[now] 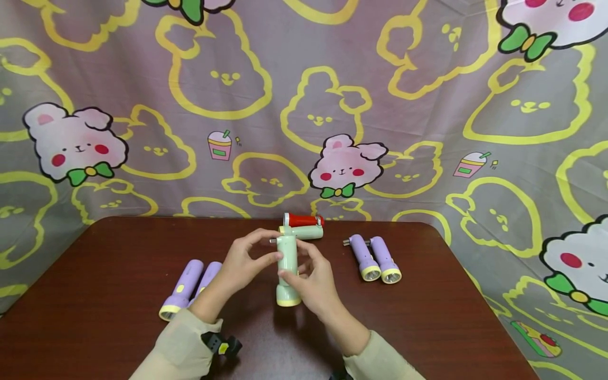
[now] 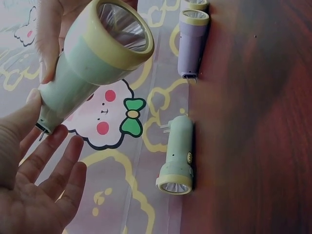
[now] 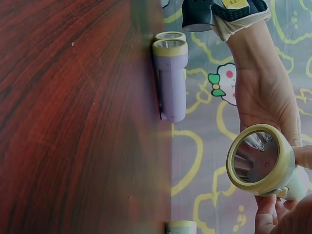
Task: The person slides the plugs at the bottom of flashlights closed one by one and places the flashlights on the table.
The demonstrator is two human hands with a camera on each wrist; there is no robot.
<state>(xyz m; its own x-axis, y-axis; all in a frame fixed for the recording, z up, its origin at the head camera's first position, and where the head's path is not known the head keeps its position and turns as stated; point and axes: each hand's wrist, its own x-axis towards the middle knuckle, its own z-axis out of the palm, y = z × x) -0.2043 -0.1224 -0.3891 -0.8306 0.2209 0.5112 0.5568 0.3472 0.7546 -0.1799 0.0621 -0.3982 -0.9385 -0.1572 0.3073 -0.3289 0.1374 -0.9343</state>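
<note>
Both hands hold a mint-green flashlight above the middle of the table, its pale yellow lens end pointing down towards me. My left hand pinches the tail end with thumb and index finger, near the metal plug prongs. The other left fingers are spread loosely in the left wrist view. My right hand grips the body from the right, thumb on the near side and fingers behind. The lens faces the camera in the right wrist view.
Behind the hands lie another mint-green flashlight and a red flashlight. Two purple flashlights lie side by side at right. Two more purple flashlights lie at left, one partly hidden by the left forearm. A patterned cloth hangs behind the table.
</note>
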